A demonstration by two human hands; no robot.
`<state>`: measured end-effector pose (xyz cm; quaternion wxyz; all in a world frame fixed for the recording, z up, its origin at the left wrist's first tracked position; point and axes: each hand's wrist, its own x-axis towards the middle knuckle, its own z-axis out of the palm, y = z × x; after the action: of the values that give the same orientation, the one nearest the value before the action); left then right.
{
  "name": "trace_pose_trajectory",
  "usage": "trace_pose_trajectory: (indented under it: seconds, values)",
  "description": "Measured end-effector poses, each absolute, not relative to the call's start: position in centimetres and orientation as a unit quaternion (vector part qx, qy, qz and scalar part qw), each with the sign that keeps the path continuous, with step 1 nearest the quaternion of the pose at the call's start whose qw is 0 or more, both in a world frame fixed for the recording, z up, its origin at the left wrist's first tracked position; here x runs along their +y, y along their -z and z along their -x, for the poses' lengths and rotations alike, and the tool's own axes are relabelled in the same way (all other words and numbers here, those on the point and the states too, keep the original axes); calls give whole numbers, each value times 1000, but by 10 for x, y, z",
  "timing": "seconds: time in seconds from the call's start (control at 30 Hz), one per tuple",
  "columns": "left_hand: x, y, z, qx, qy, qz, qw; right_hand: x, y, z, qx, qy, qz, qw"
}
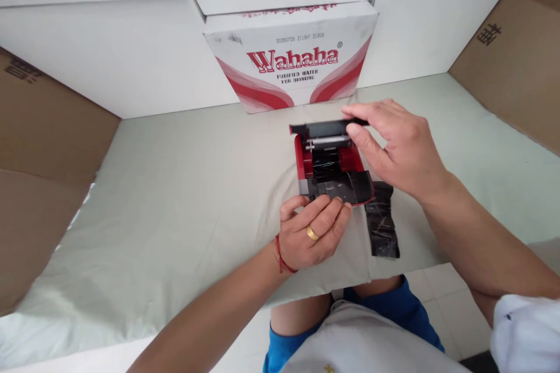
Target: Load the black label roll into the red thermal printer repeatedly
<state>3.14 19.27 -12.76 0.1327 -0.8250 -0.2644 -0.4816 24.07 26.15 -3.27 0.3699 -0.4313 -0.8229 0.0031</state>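
A small red and black device point(303, 157) sits opened up on the cloth, with a dark shiny roll point(326, 164) in its middle and a silvery bar behind the roll. My left hand point(315, 227), wearing a gold ring, has its fingers curled over the near black flap point(339, 187). At the far side my right hand point(398, 143) pinches the right end of the raised black cover point(326, 128) between thumb and fingers. A crumpled black strip point(382, 221) lies to the right of the device, its upper end close by the device's edge.
Behind the device stands a white and red Wahaha water carton point(293, 64) against stacked white boxes point(87, 58). Brown cardboard point(48, 175) walls the left side, and more cardboard point(507, 52) the right. A pale green cloth point(196, 198) covers the table.
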Motion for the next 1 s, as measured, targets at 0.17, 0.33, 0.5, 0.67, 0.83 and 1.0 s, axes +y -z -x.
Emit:
trace_pose_trajectory:
  seconds: [0.17, 0.33, 0.5, 0.67, 0.83, 1.0]
  values:
    - [194, 126, -29, -252, 467, 832, 160, 229, 42, -251, -853, 1, 411, 321]
    - [194, 125, -28, -258, 465, 830, 166, 219, 46, -254, -883, 40, 382, 270]
    - [192, 125, -29, -261, 465, 830, 163, 211, 38, -248, -893, 103, 383, 212]
    - [193, 128, -31, -254, 475, 826, 167, 209, 34, -242, -894, 110, 387, 199]
    - [195, 126, -33, -264, 490, 822, 121, 211, 39, -242, -872, 96, 433, 207]
    - [200, 129, -29, -256, 558, 788, -51, 198, 58, -245, -833, 28, 451, 319]
